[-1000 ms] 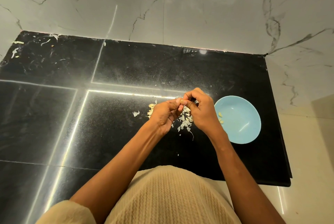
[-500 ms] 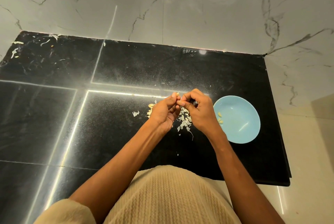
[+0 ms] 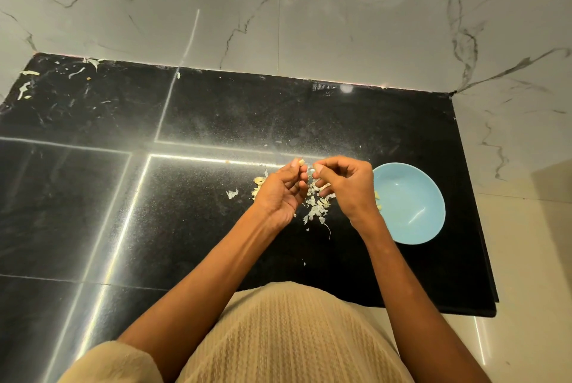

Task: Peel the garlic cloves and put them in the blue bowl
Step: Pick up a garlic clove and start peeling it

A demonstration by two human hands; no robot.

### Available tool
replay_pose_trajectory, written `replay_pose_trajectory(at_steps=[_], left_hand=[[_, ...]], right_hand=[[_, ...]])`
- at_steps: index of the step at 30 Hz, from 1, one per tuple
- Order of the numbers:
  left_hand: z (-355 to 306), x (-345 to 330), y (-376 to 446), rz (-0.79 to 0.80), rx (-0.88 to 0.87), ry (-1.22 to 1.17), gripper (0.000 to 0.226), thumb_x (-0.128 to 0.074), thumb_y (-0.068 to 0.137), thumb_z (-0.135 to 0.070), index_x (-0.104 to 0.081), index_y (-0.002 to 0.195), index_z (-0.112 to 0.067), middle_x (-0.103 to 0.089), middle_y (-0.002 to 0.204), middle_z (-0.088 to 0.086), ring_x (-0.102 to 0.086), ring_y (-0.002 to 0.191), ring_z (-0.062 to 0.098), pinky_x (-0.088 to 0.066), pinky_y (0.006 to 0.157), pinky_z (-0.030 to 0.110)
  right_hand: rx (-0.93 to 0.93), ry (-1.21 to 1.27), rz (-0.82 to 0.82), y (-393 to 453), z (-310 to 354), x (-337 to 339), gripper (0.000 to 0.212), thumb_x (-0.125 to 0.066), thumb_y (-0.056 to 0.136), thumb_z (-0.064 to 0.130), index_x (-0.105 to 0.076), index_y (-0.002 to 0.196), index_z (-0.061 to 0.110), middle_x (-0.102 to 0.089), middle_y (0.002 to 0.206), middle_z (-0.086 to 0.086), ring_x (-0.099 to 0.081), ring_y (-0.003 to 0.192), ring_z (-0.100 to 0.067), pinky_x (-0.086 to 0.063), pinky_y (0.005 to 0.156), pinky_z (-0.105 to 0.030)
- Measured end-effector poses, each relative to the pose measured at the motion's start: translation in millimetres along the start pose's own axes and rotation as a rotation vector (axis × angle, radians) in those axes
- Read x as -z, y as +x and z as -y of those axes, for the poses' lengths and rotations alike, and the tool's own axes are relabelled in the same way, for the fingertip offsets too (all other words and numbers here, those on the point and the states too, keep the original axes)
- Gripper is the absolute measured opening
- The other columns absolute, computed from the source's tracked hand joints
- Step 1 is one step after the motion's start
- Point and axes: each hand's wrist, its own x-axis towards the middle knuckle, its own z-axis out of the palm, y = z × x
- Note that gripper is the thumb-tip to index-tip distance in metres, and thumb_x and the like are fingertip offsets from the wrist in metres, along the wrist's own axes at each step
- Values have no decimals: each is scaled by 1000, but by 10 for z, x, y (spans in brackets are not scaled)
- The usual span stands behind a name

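Pinching a garlic clove (image 3: pixel 301 162) at the tips of the left hand (image 3: pixel 280 194), fingers (image 3: pixel 294 166) curled round it. Plucking at papery skin (image 3: pixel 312 171) just beside it with the right hand (image 3: pixel 346 186), thumb and forefinger closed. Probably handling as small, light, firm, slick once bare; gripping best across the fat middle, leaving the ends free. Waiting just right of the right fingers: the blue bowl (image 3: pixel 411 206). Lying under both hands on the counter (image 3: pixel 216 228): loose peel (image 3: pixel 315 209).

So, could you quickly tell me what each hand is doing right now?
Left hand: pinching a garlic clove at its fingertips.
Right hand: fingers curled, pinching something small; cannot tell what.
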Motion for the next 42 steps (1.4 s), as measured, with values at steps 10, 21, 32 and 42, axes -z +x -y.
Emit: replay_pose_trajectory(at_steps=[10,21,32,42], left_hand=[[22,-29,-10,8,-3,45,7,-59,98,-7,-65,96,-3,-66,78,4,-61,59,6,-52,52,13],[54,-8,-11,-33,-120,220,6,-66,94,-8,-67,97,-3,-70,74,5,-63,61,9,-56,57,17],[100,-19,-50,-64,-288,377,4,-69,91,-4,-71,88,-3,-67,77,8,-65,69,14,-57,62,23],[107,-21,-41,-32,-334,396,4,-68,92,-1,-71,90,1,-70,75,12,-69,67,18,-58,66,23]], right_hand=[[-14,-83,-27,5,19,9,11,-82,83,6,-74,84,14,-72,74,-3,-70,64,-19,-59,54,-32],[-18,-35,-4,-40,114,-34,16,-77,88,7,-79,80,21,-76,73,6,-70,60,-15,-56,50,-26],[-103,28,-49,-20,79,-45,12,-77,86,5,-80,78,14,-74,68,-10,-67,54,-22,-58,52,-34],[-51,21,-84,-36,101,-60,19,-74,86,0,-78,74,15,-74,66,-4,-72,56,-26,-60,51,-34]])
